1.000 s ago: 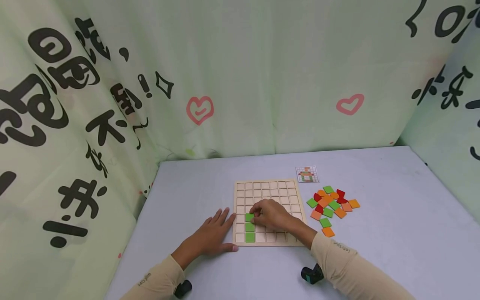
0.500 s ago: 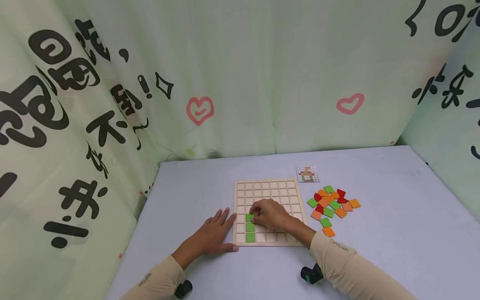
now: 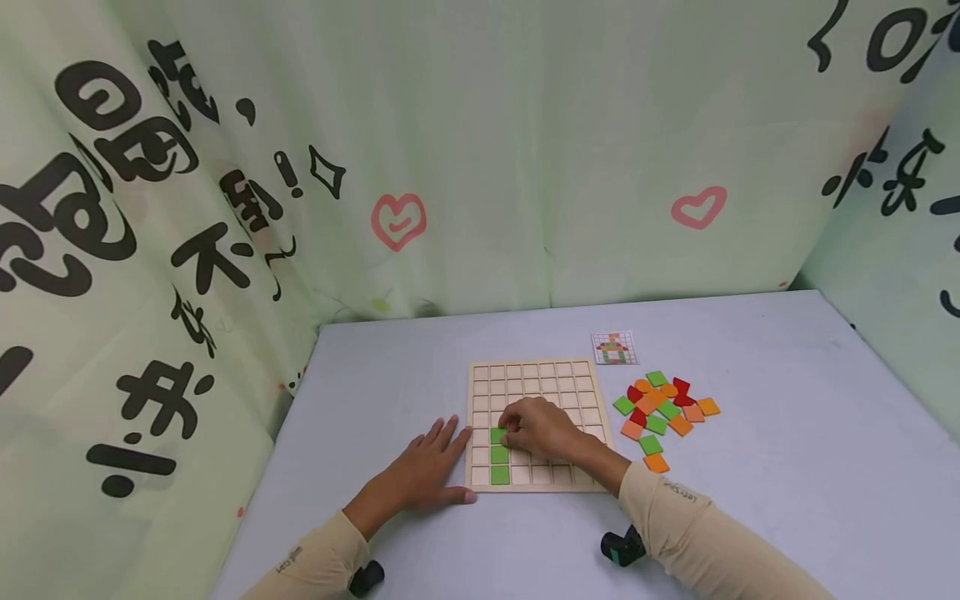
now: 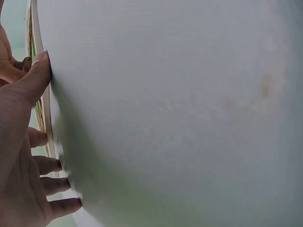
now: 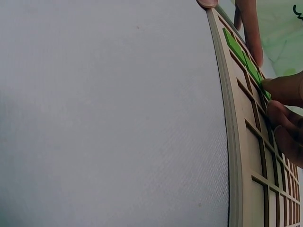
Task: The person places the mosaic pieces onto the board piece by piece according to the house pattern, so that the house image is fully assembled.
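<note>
A wooden grid board (image 3: 534,367) lies on the table with green square tiles (image 3: 500,455) in a column near its left side. My right hand (image 3: 546,429) reaches over the board, thumb and forefinger pinching the farthest green tile (image 3: 497,435) of that column at its cell. Part of that tile is hidden by the fingers. In the right wrist view, the right thumb (image 5: 284,89) meets the end of the green row. With fingers spread, my left hand (image 3: 427,473) rests at the board's left edge, its thumb by the near left corner.
Right of the board lies a loose pile of green, orange and red pieces (image 3: 656,424), squares and rounded shapes. A small pattern card (image 3: 615,348) sits beyond the pile, by the board's far right corner. A printed curtain (image 3: 480,167) hangs behind the table.
</note>
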### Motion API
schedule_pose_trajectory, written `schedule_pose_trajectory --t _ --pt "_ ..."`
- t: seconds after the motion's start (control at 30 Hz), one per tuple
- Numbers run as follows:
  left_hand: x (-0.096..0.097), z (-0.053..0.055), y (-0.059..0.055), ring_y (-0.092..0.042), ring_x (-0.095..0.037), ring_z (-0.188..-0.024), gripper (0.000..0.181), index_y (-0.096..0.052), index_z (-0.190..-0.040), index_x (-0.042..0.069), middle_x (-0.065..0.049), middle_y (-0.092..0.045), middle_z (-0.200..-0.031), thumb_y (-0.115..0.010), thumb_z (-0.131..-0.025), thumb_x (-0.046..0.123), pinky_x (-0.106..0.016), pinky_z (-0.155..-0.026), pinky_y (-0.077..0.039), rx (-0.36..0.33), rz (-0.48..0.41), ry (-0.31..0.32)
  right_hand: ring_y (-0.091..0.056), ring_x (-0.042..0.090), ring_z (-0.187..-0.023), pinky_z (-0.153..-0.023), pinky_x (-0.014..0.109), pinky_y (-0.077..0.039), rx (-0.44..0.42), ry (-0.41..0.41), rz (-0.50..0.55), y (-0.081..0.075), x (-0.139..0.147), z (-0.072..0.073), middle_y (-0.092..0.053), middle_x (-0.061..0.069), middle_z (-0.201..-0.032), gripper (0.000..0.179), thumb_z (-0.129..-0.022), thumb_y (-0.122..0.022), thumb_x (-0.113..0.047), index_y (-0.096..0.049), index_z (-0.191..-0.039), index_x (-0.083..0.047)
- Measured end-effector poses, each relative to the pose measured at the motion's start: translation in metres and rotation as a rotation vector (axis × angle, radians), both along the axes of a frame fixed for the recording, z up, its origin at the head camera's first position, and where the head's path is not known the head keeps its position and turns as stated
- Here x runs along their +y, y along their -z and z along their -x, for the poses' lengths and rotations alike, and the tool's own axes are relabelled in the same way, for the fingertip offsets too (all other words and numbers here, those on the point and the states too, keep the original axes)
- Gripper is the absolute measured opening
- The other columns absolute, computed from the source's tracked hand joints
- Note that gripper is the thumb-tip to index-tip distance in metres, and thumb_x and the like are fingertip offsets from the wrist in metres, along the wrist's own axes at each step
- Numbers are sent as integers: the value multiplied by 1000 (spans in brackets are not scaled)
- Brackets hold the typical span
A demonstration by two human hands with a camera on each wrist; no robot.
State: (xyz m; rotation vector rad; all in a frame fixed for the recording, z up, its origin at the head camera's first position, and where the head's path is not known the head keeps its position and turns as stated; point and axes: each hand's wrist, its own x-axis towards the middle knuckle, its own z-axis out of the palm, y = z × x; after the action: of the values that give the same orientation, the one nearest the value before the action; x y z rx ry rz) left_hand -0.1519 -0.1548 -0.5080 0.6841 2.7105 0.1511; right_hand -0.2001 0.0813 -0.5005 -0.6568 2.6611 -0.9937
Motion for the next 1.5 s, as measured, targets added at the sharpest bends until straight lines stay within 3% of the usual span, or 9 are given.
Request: schedule_pose_trajectory --t 0.57,0.7,1.0,1.5 --pt "0 -2 -1 -20 -37 -154 99 -26 -160 15 -14 -20 -167 -61 -86 71 -58 -116 -32 -14 -28 -3 -56 8 -76 -70 29 -47 -17 -38 -35 -17 14 -3 -66 -10 -83 18 -89 -76 -22 -75 -104 -12" --pt "1 -3 0 -20 -37 -154 99 -25 -161 16 -14 -19 -168 -60 -86 72 -58 -116 -32 -15 -27 -7 -56 9 -79 -69 27 -47 -10 -56 -24 -20 31 -5 -65 -11 -83 18 -90 -75 -24 -75 -105 -13" --pt "2 -2 -2 -19 -36 -155 100 -25 -161 17 -12 -19 -168 -61 -85 72 -57 -117 -31 -9 -5 -24 -52 10 -67 -60 22 -47 19 -52 21 -26 81 -12 -65 -7 -89 24 -93 -73 -25 -73 -110 -9" --pt "0 -1 0 -17 -35 -155 100 -24 -161 17 -12 -17 -168 -60 -86 72 -57 -118 -30 -19 -18 -20 -51 5 -56 -54 22 -46 36 53 -23 -25 147 -46 -64 -8 -87 25 -91 -74 -23 -72 -111 -8"
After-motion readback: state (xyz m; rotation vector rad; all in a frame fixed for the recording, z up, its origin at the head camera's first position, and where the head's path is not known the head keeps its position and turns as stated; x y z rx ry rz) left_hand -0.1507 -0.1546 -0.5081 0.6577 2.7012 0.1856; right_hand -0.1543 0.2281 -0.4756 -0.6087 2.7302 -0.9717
